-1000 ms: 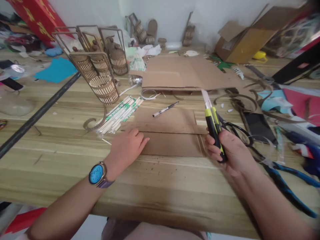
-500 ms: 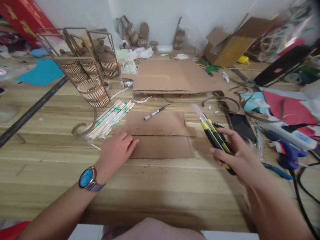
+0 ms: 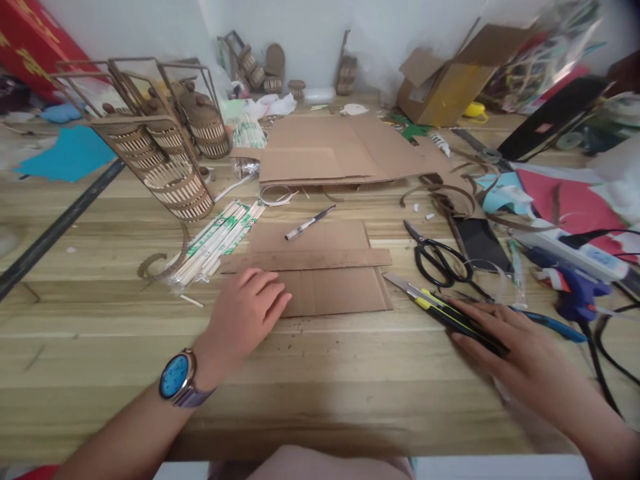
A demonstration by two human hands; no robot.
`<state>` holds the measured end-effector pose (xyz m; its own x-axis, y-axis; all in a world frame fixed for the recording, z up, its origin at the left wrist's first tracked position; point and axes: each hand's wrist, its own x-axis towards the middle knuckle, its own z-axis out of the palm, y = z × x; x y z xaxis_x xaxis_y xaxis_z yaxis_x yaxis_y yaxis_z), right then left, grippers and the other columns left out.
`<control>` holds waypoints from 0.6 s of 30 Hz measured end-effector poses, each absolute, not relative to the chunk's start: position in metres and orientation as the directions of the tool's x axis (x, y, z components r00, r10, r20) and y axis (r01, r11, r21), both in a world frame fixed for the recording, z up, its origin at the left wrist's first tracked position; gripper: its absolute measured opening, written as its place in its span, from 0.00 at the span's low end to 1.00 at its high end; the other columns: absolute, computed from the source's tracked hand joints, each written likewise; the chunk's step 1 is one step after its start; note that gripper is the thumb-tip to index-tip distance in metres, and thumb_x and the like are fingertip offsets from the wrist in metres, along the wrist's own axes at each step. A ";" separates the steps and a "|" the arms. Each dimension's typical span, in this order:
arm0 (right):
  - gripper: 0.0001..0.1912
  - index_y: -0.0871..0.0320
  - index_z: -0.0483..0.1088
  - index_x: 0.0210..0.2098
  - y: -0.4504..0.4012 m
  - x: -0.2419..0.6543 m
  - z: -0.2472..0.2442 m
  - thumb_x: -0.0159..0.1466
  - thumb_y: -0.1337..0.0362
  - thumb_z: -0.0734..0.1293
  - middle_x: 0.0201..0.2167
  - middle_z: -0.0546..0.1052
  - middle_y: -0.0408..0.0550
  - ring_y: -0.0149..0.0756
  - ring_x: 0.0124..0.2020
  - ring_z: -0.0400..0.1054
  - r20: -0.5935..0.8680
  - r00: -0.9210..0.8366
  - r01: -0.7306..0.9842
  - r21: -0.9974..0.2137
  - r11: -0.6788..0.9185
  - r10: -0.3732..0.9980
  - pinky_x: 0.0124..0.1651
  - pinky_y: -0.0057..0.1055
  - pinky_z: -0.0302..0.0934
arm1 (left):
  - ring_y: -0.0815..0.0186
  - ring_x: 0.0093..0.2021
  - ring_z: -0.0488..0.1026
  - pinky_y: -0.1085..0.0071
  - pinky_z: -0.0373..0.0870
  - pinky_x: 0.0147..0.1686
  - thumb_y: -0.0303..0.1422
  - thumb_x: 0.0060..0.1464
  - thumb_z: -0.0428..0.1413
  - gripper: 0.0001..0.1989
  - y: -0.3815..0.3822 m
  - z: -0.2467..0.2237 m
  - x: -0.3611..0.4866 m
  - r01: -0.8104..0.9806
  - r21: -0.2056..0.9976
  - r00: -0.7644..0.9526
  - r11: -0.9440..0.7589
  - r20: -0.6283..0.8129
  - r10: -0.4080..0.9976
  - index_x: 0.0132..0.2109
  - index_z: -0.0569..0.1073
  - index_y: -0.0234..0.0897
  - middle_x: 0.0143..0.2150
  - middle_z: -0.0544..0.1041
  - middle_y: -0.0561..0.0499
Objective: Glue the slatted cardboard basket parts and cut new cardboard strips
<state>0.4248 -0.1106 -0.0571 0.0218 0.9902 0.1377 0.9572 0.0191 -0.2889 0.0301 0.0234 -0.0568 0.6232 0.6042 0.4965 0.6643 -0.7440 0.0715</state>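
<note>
My left hand (image 3: 243, 313) rests with its fingers laid out on the left end of a brown cardboard strip (image 3: 325, 259) and the cardboard sheet (image 3: 335, 292) beneath it. A watch is on that wrist. Low over the table at the right, my right hand (image 3: 523, 343) has its fingers around the handle of a yellow and black utility knife (image 3: 443, 312); the blade is out and points toward the sheet's right edge. Black scissors (image 3: 440, 259) lie just beyond the knife. A pen (image 3: 310, 223) lies across the sheet's far part.
Wrapped chopsticks (image 3: 215, 243) lie left of the sheet, near a slatted basket model (image 3: 175, 180). Larger cardboard pieces (image 3: 320, 137) are at the back. On the right are a blue glue gun (image 3: 580, 297), a white power strip (image 3: 580, 250) and curled brown strips (image 3: 450, 187).
My right hand has lowered the utility knife toward the table and to the right, its blade now pointing more to the left. The scissors show fully. My left fingers have spread slightly.
</note>
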 end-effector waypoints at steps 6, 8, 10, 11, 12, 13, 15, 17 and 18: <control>0.27 0.51 0.74 0.57 -0.107 0.437 -0.056 0.66 0.44 0.60 0.48 0.80 0.55 0.51 0.48 0.75 0.143 -0.003 0.958 -0.282 0.044 0.990 0.49 0.49 0.71 | 0.49 0.55 0.72 0.49 0.74 0.54 0.36 0.67 0.53 0.14 0.015 -0.057 0.036 0.564 0.115 0.704 -0.818 0.450 0.549 0.49 0.79 0.30 0.53 0.78 0.37; 0.28 0.52 0.75 0.55 -0.108 0.442 -0.055 0.66 0.44 0.60 0.46 0.80 0.56 0.52 0.45 0.76 0.152 0.025 0.969 -0.246 0.014 0.988 0.47 0.50 0.71 | 0.48 0.58 0.71 0.48 0.73 0.56 0.37 0.68 0.53 0.15 0.013 -0.055 0.039 0.546 0.121 0.729 -0.829 0.418 0.541 0.51 0.78 0.30 0.56 0.77 0.36; 0.28 0.53 0.76 0.55 -0.109 0.443 -0.055 0.66 0.44 0.59 0.45 0.80 0.57 0.54 0.44 0.76 0.143 0.039 0.983 -0.185 -0.012 0.989 0.44 0.51 0.70 | 0.46 0.60 0.70 0.47 0.72 0.58 0.38 0.68 0.52 0.17 0.010 -0.052 0.041 0.540 0.109 0.751 -0.835 0.387 0.536 0.53 0.77 0.30 0.57 0.76 0.34; 0.28 0.52 0.76 0.55 -0.108 0.443 -0.055 0.66 0.45 0.58 0.45 0.80 0.57 0.55 0.44 0.76 0.129 0.038 0.988 -0.156 -0.018 0.991 0.43 0.52 0.69 | 0.46 0.61 0.69 0.47 0.71 0.59 0.38 0.68 0.52 0.18 0.008 -0.050 0.042 0.534 0.098 0.764 -0.840 0.368 0.530 0.54 0.77 0.30 0.58 0.75 0.34; 0.28 0.51 0.75 0.57 -0.108 0.442 -0.055 0.66 0.45 0.58 0.46 0.80 0.57 0.56 0.45 0.75 0.112 0.034 0.990 -0.137 -0.018 0.993 0.44 0.52 0.69 | 0.45 0.62 0.68 0.47 0.71 0.59 0.39 0.68 0.52 0.19 0.007 -0.048 0.043 0.528 0.087 0.779 -0.845 0.347 0.522 0.55 0.76 0.30 0.60 0.74 0.34; 0.28 0.49 0.74 0.58 -0.107 0.441 -0.056 0.66 0.45 0.58 0.47 0.80 0.56 0.56 0.46 0.75 0.098 0.027 0.992 -0.128 -0.015 0.995 0.45 0.53 0.68 | 0.45 0.63 0.68 0.46 0.70 0.60 0.40 0.68 0.51 0.20 0.007 -0.047 0.044 0.518 0.076 0.794 -0.852 0.327 0.512 0.57 0.75 0.31 0.61 0.73 0.33; 0.28 0.45 0.72 0.60 -0.106 0.440 -0.056 0.66 0.45 0.58 0.49 0.79 0.54 0.56 0.50 0.74 0.074 0.009 0.991 -0.136 0.001 0.997 0.48 0.54 0.67 | 0.43 0.66 0.65 0.46 0.68 0.62 0.44 0.69 0.49 0.24 0.007 -0.045 0.045 0.491 0.058 0.827 -0.869 0.283 0.486 0.61 0.72 0.32 0.64 0.70 0.32; 0.27 0.44 0.71 0.60 -0.104 0.440 -0.056 0.67 0.45 0.58 0.52 0.79 0.52 0.56 0.53 0.73 0.051 -0.001 0.988 -0.152 0.009 0.999 0.50 0.54 0.66 | 0.42 0.70 0.60 0.46 0.64 0.64 0.48 0.68 0.47 0.29 0.013 -0.046 0.048 0.451 0.040 0.862 -0.892 0.240 0.446 0.66 0.67 0.33 0.68 0.65 0.31; 0.27 0.43 0.71 0.60 -0.104 0.440 -0.056 0.67 0.45 0.58 0.53 0.78 0.52 0.56 0.54 0.73 0.038 -0.004 0.987 -0.161 0.010 0.999 0.51 0.54 0.66 | 0.42 0.71 0.58 0.45 0.61 0.66 0.51 0.68 0.46 0.32 0.017 -0.047 0.050 0.422 0.034 0.880 -0.906 0.223 0.419 0.68 0.65 0.33 0.70 0.63 0.31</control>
<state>0.4399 -0.1040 -0.0560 -0.0042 0.9993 0.0382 0.9869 0.0103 -0.1608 0.0497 0.0170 -0.0465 0.8804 0.4186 0.2230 0.4221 -0.9059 0.0341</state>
